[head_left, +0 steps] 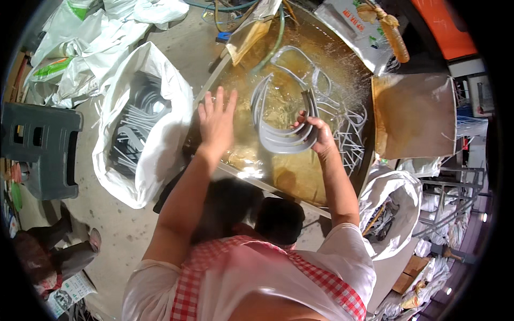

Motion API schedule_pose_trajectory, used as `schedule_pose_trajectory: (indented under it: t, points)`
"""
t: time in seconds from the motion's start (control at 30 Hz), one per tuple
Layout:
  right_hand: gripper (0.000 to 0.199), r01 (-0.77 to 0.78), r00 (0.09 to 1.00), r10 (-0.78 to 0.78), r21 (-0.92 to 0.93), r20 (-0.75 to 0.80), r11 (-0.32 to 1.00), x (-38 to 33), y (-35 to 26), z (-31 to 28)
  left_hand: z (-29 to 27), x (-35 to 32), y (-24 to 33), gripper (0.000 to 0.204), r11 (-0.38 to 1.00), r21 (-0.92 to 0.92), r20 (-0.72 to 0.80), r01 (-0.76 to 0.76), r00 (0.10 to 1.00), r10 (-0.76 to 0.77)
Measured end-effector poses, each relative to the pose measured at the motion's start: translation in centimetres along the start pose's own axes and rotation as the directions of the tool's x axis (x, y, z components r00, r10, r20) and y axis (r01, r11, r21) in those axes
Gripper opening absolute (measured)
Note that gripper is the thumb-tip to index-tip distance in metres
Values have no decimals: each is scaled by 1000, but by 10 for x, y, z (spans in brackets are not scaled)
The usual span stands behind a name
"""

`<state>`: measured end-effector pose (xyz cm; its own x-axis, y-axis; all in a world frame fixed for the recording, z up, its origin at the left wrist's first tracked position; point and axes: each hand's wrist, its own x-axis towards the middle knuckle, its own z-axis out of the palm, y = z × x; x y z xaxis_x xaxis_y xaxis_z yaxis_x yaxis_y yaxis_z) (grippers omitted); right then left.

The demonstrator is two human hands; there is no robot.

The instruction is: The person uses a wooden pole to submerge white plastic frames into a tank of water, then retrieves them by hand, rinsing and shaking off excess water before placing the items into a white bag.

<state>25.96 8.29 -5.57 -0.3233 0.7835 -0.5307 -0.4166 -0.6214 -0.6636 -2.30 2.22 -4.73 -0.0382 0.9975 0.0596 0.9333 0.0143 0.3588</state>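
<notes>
My right hand [323,138] is closed around a nested bunch of grey U-shaped plastic strips [286,144], holding it over a wide tub [213,76] of yellowish water. My left hand [217,124] is open above the tub's left side, fingers spread and nothing in it. Loose pale loops [293,49] lie in the water beyond the bunch. Thin grey pieces [350,140] lie tangled along the tub's right side. Left of the tub, an open white sack [179,93] holds many similar grey curved strips [140,120].
A green hose [279,37] hangs into the tub at the back. A brownish board [415,115] stands at its right. Another white sack [404,187] with dark scraps sits at right. A dark green plastic stool [43,144] stands far left, near another person's legs [69,257].
</notes>
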Motion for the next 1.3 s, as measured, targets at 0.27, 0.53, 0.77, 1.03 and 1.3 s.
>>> schedule_pose_trajectory:
  t: [0.27, 0.53, 0.77, 1.03, 1.3]
  points:
    - [58, -201, 915, 224, -101, 335, 974, -44, -43, 7, -7, 6, 33, 62, 794, -303, -350, -527, 836, 422]
    - [93, -74, 977, 114, -215, 178, 974, -54, -39, 3, 9, 0, 45, 17, 596, -700, -472, -395, 881, 30]
    - [90, 625, 743, -544, -695, 390, 355, -37, 11, 42, 9, -6, 39, 27, 346, -938, -81, -1, 973, -216]
    - [45, 599, 776, -571, -596, 268, 535, -31, -12, 137, -5, -3, 5, 51, 291, -916, -370, -277, 864, -341]
    - [38, 692, 716, -691, -243, 105, 680, -27, -52, 157, -172, 52, 50, 58, 435, -870, -343, -233, 919, -194]
